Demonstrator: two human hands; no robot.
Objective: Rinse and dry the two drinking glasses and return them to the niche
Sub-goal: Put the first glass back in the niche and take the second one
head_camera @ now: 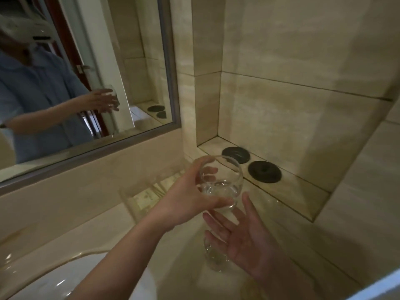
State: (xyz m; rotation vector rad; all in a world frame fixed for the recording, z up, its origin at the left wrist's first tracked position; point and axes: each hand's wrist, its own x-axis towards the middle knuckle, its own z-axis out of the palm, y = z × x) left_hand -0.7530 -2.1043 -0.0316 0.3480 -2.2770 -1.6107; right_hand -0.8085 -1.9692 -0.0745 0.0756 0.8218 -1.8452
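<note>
Beige tiled niche [270, 191] behind, left hand [186, 198] with grip round a glass [220, 182], right hand [244, 239] open-palmed below.

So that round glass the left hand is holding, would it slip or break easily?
Probably both. The glass looks thin, clear and smooth, so likely fragile and slippery, especially if wet. Its rounded bowl gives the left hand a curved grip; laid sideways, it would likely roll.

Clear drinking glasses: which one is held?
The upper clear drinking glass, gripped by the left hand. The lower glass stands on the counter.
</note>
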